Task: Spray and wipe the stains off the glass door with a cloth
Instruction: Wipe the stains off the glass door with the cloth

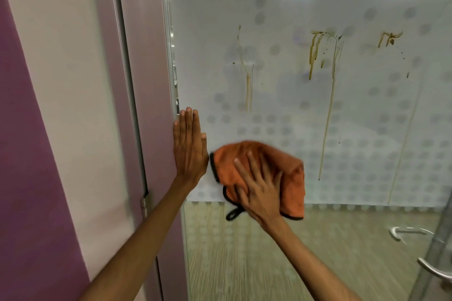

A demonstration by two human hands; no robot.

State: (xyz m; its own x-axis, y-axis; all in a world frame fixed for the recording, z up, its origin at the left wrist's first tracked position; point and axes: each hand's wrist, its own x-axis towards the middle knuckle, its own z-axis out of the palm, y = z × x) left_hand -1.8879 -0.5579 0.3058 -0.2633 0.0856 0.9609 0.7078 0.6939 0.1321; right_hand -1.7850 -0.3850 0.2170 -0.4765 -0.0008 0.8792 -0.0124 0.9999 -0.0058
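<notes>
Right hand is flat on the orange cloth, fingers spread wide and pressing it against the glass door — a flat palm press rather than a pinch or a closed grip. The cloth is bunched, black-edged, with a small black loop hanging off its lower left corner, and it sits low on the frosted dotted band, just above where that band gives way to clear glass. Its upper edge is blurred.

Left hand is open too, palm flat on the glass right by the door's left edge, fingers straight, close together and pointing up, holding nothing. It sits just beside the cloth, barely apart from it.

Above the cloth, brown stains run down the glass — one thin streak up and left, a heavier cluster of drips in the middle with a long trail reaching down level with the cloth, and a smaller splash further right. A metal door handle shows at the lower right, and a purple wall stands at left.
</notes>
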